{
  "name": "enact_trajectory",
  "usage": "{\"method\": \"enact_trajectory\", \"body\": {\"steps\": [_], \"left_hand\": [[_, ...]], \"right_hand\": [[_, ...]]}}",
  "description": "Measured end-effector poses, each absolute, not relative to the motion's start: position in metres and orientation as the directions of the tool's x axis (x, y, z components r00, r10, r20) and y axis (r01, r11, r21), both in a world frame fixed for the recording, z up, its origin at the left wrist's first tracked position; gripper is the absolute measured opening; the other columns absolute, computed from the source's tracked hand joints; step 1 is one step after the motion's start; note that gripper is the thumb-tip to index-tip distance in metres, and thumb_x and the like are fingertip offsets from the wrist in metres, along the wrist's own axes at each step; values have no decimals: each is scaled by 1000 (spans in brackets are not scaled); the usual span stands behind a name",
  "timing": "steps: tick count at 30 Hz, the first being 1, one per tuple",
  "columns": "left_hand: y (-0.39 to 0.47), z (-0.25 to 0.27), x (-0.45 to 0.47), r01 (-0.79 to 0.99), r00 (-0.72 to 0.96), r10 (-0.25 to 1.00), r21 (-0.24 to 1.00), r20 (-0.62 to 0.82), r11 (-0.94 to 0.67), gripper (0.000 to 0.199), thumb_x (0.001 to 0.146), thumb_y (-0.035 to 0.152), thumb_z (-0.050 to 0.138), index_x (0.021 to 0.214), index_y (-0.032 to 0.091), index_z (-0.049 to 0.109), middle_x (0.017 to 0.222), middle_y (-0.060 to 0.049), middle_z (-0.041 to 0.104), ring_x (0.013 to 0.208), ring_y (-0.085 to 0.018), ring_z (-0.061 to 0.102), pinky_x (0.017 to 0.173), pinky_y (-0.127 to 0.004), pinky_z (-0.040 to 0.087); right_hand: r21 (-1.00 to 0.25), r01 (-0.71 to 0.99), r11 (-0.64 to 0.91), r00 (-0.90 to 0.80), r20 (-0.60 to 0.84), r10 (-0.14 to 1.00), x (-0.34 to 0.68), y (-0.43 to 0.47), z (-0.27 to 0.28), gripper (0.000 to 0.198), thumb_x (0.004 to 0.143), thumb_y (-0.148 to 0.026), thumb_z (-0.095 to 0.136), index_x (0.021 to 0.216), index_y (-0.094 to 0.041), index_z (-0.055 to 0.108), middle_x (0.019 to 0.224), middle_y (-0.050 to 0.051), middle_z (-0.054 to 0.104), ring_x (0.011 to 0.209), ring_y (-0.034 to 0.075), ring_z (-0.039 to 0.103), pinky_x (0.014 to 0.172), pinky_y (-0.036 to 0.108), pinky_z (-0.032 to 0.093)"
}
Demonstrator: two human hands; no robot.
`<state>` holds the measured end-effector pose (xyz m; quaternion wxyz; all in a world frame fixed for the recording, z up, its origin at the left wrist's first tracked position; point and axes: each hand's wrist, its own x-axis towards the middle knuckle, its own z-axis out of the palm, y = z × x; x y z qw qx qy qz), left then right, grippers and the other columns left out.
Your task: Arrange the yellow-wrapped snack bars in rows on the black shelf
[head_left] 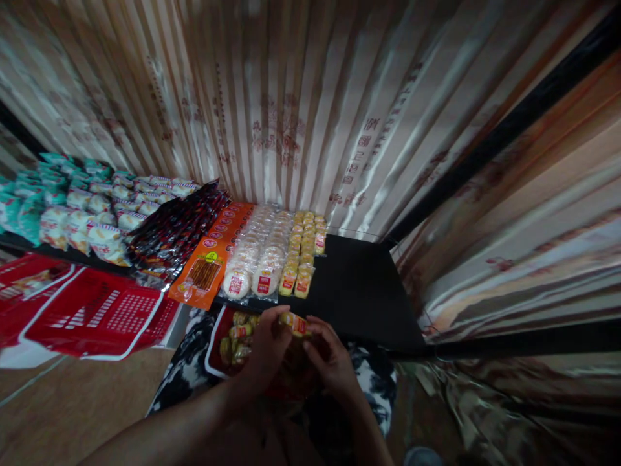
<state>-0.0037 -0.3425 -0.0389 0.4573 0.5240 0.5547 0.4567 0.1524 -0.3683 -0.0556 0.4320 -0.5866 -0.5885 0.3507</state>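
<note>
Between my two hands is a small yellow snack packet [295,323] with a red label. My left hand [270,340] pinches its left end, and the fingers of my right hand [331,355] close on its right end. Below them, on my lap, sits a red tub with a white rim [212,353] holding several similar yellow packets [241,331]. Just beyond my hands, matching yellow packets [303,255] stand in rows on a black shelf [361,291]. My forearms and hands cover part of the tub.
Left of the yellow rows lie clear-wrapped round white crackers [264,259], an orange snack bag [208,262], dark packets [174,233], white bags [104,239] and green bags [29,210]. Red printed bags [107,310] hang in front. A pleated curtain [291,97] and black poles [485,142] enclose the shelf.
</note>
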Motion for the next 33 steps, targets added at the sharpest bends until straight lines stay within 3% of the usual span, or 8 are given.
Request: {"method": "enact_trajectory", "body": {"steps": [5,8,14,20,27,33], "left_hand": [[-326,-24,19,169,128,989,980,79,-100,47,69,6,46,114,18,55,117,-7,58,111,-18,53,100,-36,40],[-316,-16,36,157,207,974,979,93,-127,55,67,1,43,118,18,53,122,-7,57,115,-17,51,103,-35,38],[-294,-13,70,181,303,953,980,26,-84,62,66,-2,39,126,16,45,121,-9,57,109,-16,55,98,-34,43],[-288,-16,95,303,122,981,936,151,-181,48,72,10,46,120,14,53,133,-12,46,128,-22,37,110,-40,28],[-280,-35,126,184,94,993,981,-77,59,44,83,24,40,125,14,49,137,-11,45,128,-20,37,111,-36,24],[-256,-38,145,209,62,992,973,-110,95,47,85,22,35,128,10,46,139,-13,42,132,-21,34,113,-36,21]], "right_hand": [[-866,501,-10,199,104,974,167,-359,-46,31,78,-38,58,104,-23,62,101,7,65,97,22,59,89,39,47],[-844,536,27,183,147,972,180,-352,-42,36,77,-37,58,111,-24,61,106,6,65,95,21,60,89,37,47],[-913,407,25,221,125,967,203,-335,-48,36,72,-39,64,104,-22,65,99,6,67,85,19,63,79,30,51],[-984,168,-58,309,-3,951,214,-306,-58,40,66,-42,66,98,-17,62,84,6,69,69,17,62,64,27,52],[-957,278,-78,436,54,898,228,-257,-80,37,67,-44,62,92,-18,64,74,5,68,61,16,61,59,29,51],[-933,352,-79,401,74,913,233,-223,-81,33,69,-41,57,93,-20,64,72,2,68,61,16,62,61,29,51]]}}
